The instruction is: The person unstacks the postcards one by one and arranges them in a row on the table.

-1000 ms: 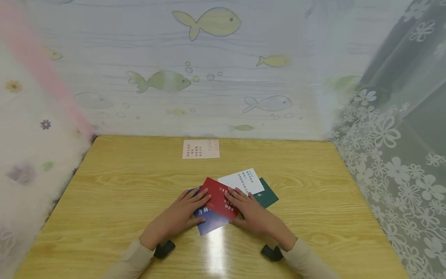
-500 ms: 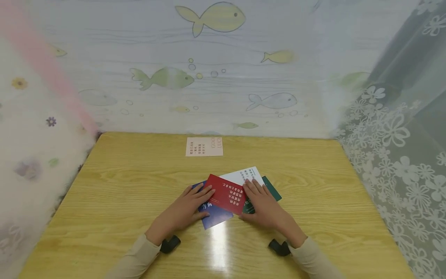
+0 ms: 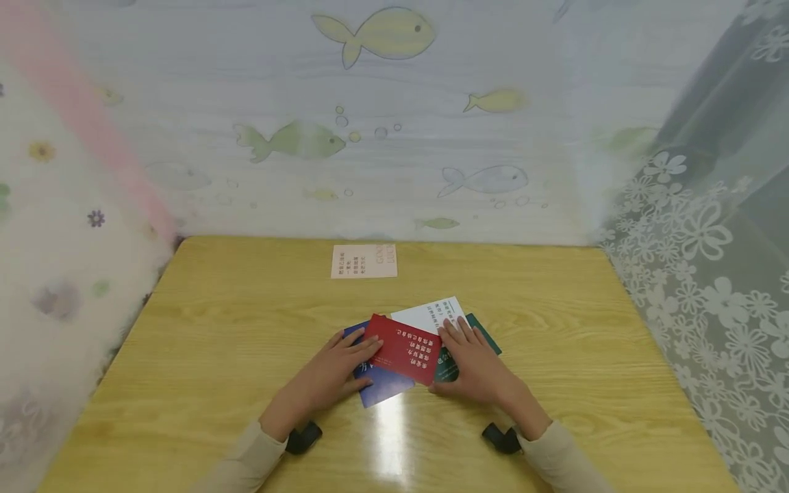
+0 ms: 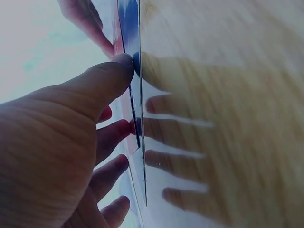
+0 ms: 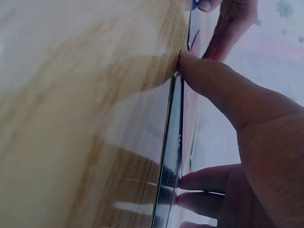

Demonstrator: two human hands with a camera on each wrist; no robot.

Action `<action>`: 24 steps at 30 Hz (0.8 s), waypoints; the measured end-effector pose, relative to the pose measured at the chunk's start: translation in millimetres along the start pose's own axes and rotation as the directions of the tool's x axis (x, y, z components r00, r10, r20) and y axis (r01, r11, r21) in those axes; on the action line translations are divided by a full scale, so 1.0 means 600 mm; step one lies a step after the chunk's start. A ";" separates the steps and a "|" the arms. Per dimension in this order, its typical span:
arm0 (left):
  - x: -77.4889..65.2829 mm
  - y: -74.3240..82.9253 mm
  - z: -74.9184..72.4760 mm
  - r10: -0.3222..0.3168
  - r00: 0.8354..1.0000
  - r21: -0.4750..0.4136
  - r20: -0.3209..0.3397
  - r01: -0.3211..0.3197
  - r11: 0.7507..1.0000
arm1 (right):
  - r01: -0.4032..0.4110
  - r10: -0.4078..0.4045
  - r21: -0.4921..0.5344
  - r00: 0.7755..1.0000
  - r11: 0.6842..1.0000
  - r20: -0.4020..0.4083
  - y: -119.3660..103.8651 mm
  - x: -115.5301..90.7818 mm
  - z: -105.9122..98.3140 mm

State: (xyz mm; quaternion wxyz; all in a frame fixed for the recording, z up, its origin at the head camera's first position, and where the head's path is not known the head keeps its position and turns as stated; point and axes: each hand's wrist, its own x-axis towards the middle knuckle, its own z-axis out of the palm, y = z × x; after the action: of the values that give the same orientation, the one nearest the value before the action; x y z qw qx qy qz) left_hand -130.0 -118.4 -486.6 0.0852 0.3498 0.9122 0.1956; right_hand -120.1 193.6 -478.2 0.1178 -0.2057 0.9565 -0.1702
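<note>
Rests the left hand [image 3: 333,366] on the left parts of the red card [image 3: 407,349] and the blue card [image 3: 383,389], with fingers extended and slightly apart. Lays the right hand [image 3: 477,361] over the white card [image 3: 422,317] and the green card [image 3: 447,368], beside the red card's right edge, also with fingers extended and slightly apart. Has all four overlapping mid-way across the table [image 3: 234,329], with red on top and white over green. Has a pink card [image 3: 364,262] well apart, near the far edge.

A red card [image 3: 403,348] slanted over a blue card [image 3: 385,392], seven o'clock. At two, a white card [image 3: 424,317] overlapped a green card [image 3: 446,370].
</note>
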 end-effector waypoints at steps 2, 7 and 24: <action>-0.002 0.002 0.000 -0.006 1.000 -0.005 -0.005 0.006 1.000 | 0.002 -0.002 0.008 1.000 1.000 -0.001 -0.001 -0.001 0.001; -0.006 0.005 0.003 -0.010 1.000 -0.002 -0.008 0.010 1.000 | -0.010 0.010 0.024 1.000 1.000 -0.006 -0.004 -0.002 0.002; -0.005 0.005 0.001 -0.043 0.999 -0.003 0.031 0.043 0.999 | -0.022 0.025 0.077 0.999 0.997 -0.043 0.002 0.005 0.005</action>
State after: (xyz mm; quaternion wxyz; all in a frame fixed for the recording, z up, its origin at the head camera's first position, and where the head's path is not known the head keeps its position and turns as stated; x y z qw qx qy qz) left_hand -125.6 -118.4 -485.8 0.1041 0.3329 0.9178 0.1897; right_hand -122.3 192.5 -481.7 0.1064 -0.1861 0.9540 -0.2098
